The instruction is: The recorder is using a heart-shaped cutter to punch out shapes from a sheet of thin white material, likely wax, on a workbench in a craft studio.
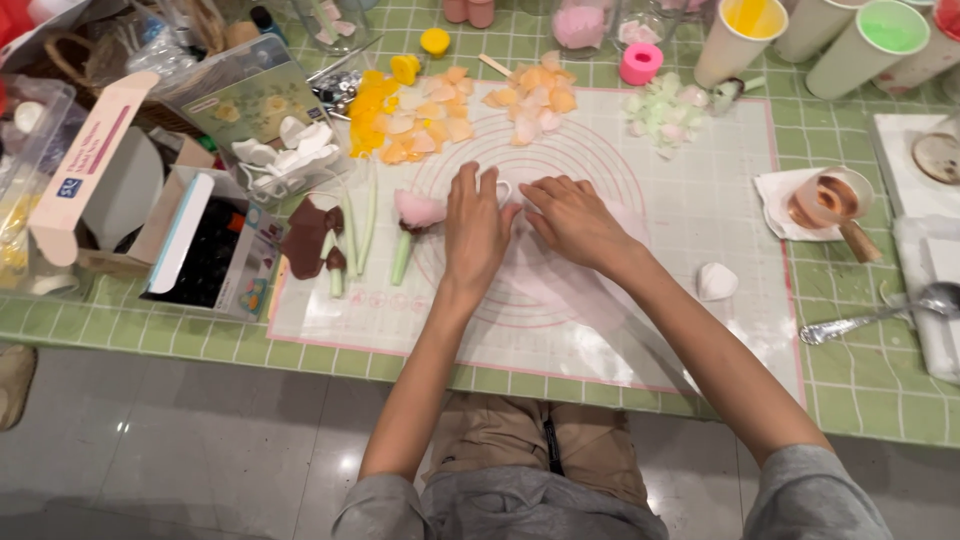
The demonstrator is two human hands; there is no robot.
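Hands first: your left hand [474,225] lies flat and open, palm down, near the middle of the silicone mat [700,200]. Your right hand [572,217] is just beside it, fingers half curled and pressing down on a thin pale pink sheet [560,280] that lies on the mat. Between your two hands, at the fingertips, you can see a small white piece [505,188]; both hands touch it or nearly touch it, but I cannot tell if either one really grips it.

Left of your left hand, still on the mat, lies a pink flower with green stem [412,222]. Further left, at the mat's edge, there are brown pieces [308,238] and two pale green sticks [360,225].

At the far side of the mat you find heaps of petals: yellow and orange petals [405,120], peach petals [532,95] and light green petals [662,112]. A pink ring-shaped cutter [641,63] stands just beyond the mat's far edge.

Right of your right hand, on the mat, rests a white heart-shaped piece [716,281]. Near the right edge a copper-coloured round tool [828,200] sits on a white napkin [775,205]. A metal spoon [880,315] lies on the green checked worktop [860,370], right of the mat.
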